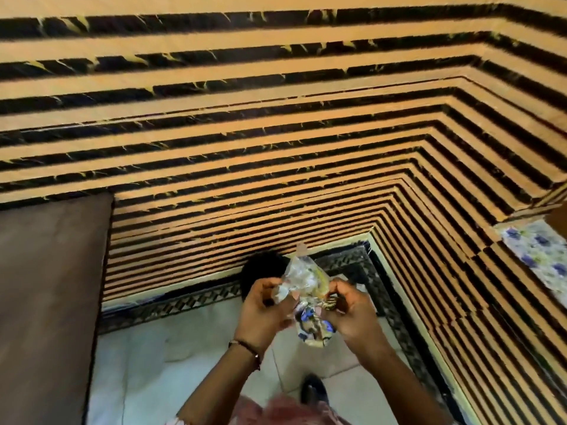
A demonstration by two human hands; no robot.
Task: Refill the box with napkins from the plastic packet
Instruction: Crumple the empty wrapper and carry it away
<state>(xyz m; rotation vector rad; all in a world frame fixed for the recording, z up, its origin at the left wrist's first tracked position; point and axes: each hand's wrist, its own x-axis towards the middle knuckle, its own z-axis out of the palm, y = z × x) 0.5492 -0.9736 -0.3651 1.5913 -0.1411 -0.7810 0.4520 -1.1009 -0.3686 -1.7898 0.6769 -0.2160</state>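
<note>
Both hands, left hand (264,314) and right hand (352,317), grip the crumpled plastic packet (306,302), contents unclear.

Orange-and-black striped wall (276,118)

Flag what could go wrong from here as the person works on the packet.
Both hands, left and right, hold the crinkled plastic packet in mid-air above the tiled floor, so a sudden tear could drop napkins there. No box is visible in this view, so the transfer may need a carry.
</note>
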